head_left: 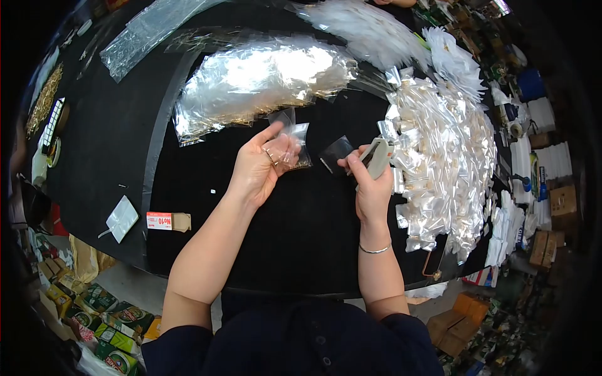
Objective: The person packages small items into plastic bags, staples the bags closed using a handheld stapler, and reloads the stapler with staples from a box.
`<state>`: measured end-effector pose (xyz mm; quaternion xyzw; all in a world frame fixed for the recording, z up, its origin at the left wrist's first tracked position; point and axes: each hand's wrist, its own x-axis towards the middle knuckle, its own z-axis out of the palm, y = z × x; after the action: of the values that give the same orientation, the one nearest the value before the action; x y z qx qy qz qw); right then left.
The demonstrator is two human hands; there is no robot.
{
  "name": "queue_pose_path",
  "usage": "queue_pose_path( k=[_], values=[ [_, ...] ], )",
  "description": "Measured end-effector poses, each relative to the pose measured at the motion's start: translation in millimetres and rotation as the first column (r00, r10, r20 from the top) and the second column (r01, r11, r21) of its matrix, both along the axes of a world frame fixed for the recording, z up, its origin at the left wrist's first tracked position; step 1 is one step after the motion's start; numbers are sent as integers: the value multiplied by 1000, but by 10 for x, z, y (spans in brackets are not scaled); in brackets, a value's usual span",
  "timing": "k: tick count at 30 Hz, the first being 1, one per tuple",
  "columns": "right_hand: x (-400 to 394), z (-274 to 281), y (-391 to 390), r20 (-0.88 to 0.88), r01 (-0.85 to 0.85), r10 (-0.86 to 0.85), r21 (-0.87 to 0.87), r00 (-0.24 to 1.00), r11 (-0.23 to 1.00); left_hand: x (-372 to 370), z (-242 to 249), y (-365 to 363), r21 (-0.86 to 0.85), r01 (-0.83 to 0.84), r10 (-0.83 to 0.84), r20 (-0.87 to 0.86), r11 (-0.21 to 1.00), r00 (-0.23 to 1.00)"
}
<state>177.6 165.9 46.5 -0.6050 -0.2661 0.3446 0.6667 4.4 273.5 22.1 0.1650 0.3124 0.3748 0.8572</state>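
My left hand [258,164] is closed on a small clear plastic bag [300,133], thumb and fingers bent around it, with gold-coloured bits near its lower edge. In my right hand [370,185] is a grey stapler [379,158], gripped with its jaw end pointing away from me. At the fingertips of that same hand a second small clear bag [337,152] sticks out to the left over the black cloth. Just beyond my left hand lies a long overlapping row of clear bags [263,75]. A broad pile of folded, shiny packets [439,156] lies right beside the stapler.
A red and white staple box [160,220] marked No10 lies on the black table [207,250], left of my forearm. Farther left is a white square packet [122,219]. White film sheets [364,31] spread across the back; cartons [464,319] stand on the floor.
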Motion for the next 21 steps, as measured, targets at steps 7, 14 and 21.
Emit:
queue_pose_path(
  k=[7, 14, 21],
  values=[
    [-17, 42, 29, 5, -30, 29, 28, 1000, 999, -12, -46, 31, -90, 117, -104, 139, 989, 985],
    [-1, 53, -21, 61, -60, 58, 40, 996, 997, -19, 57, -63, 34, 262, -261, -32, 964, 965],
    [21, 74, -36, 62, -83, 79, 68, 995, 994, -26, 8, -74, 490, 506, -337, -393, 710, 855]
  ],
)
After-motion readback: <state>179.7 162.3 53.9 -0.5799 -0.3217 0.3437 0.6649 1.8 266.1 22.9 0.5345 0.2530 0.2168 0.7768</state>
